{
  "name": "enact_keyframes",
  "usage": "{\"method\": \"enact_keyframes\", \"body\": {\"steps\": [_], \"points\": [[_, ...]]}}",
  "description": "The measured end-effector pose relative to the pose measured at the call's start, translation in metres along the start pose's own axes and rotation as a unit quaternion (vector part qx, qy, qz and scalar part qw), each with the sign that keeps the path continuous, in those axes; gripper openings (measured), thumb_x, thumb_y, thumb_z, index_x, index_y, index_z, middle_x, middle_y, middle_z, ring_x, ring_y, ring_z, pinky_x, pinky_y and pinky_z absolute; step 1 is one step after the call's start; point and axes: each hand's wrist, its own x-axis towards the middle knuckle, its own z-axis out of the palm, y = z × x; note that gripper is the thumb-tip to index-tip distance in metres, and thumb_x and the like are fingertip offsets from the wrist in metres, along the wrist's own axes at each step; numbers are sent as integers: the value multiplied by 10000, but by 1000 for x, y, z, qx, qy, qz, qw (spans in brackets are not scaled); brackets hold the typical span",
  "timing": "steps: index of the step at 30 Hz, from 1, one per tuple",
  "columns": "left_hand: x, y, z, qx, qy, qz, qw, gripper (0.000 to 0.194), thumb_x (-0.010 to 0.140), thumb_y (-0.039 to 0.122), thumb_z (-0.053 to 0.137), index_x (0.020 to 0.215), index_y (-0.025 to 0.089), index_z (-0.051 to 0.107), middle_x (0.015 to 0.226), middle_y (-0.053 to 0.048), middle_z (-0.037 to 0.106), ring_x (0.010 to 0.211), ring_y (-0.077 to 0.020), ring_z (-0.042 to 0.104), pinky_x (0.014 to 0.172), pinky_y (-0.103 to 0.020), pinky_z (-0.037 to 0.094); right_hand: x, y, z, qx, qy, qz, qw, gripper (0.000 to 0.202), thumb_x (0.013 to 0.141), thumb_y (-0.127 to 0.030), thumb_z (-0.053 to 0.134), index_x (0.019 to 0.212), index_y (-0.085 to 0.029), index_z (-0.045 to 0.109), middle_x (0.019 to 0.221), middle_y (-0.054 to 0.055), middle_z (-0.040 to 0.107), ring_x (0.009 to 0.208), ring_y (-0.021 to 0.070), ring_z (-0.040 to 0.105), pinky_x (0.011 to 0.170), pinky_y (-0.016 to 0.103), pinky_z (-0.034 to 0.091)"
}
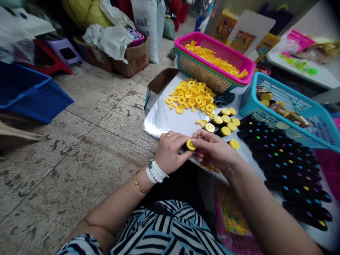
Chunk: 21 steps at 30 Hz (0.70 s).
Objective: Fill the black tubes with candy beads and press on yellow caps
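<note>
My left hand (171,150) is closed around a dark piece topped with a round yellow cap (190,144), near the front edge of the table. The thumb and fingers of my right hand (214,147) pinch at this cap from the right side; its other fingers curl below. Just beyond my hands lie several black pieces with yellow caps (225,131) and a loose yellow ring with a tab (203,123). Farther back spreads a pile of yellow ring parts (192,95). To the right, black tubes (287,166) with coloured dots lie in rows.
A pink basket (249,67) of yellow parts stands at the back of the white table (183,122). Beside it is a blue basket (292,131) with gold and yellow items. A bin of tiny colourful pieces (235,216) sits below the table edge. A blue crate (50,95) stands left.
</note>
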Motion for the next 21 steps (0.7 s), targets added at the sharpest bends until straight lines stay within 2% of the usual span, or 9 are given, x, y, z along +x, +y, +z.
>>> {"method": "enact_keyframes", "body": {"steps": [4,7,9,11,14,19,21], "points": [[0,-1,0,-3,-8,-7,1000,223,808,301,681,1010,206,667,974,-27,701,961,-228,566,856,-369,352,1,1,4,-135,53,-52,988,270,810,-414,684,839,-221,496,558,-88,457,434,68,391,391,179,298],[-1,-1,0,0,-10,-11,1000,206,811,298,682,994,204,665,959,-26,695,964,-230,562,861,-372,354,-3,5,8,-174,89,-82,977,260,831,-427,653,848,-221,495,564,-92,439,425,62,362,379,177,266],[-1,-1,0,2,-4,-9,1000,209,828,329,676,995,205,664,959,-27,687,956,-225,560,862,-370,358,-7,7,9,-162,78,-87,980,265,856,-457,612,894,-228,484,551,-104,424,407,60,351,375,174,259],[-2,-2,1,9,4,-1,1000,222,844,357,663,1001,201,667,967,-34,674,950,-222,556,860,-367,363,-10,7,7,-143,35,-73,986,285,871,-480,583,961,-236,466,567,-106,453,408,66,387,382,176,284],[-2,-4,2,20,10,3,1000,221,864,363,638,1012,203,672,959,-40,660,945,-220,552,860,-367,364,-12,6,4,-165,1,-64,984,297,867,-465,597,994,-237,456,584,-102,489,427,77,439,393,179,306],[-4,-3,2,28,18,8,999,166,861,308,626,982,202,668,931,-42,649,932,-227,549,845,-375,366,-16,5,9,-200,47,-96,974,218,874,-397,576,974,-244,456,564,-120,450,395,65,387,390,172,263],[-4,-4,0,31,19,9,999,145,871,277,598,973,196,661,916,-47,645,920,-233,550,816,-372,376,-19,4,15,-249,68,-96,961,167,889,-364,538,980,-240,471,529,-119,460,371,75,414,400,181,281]]}}
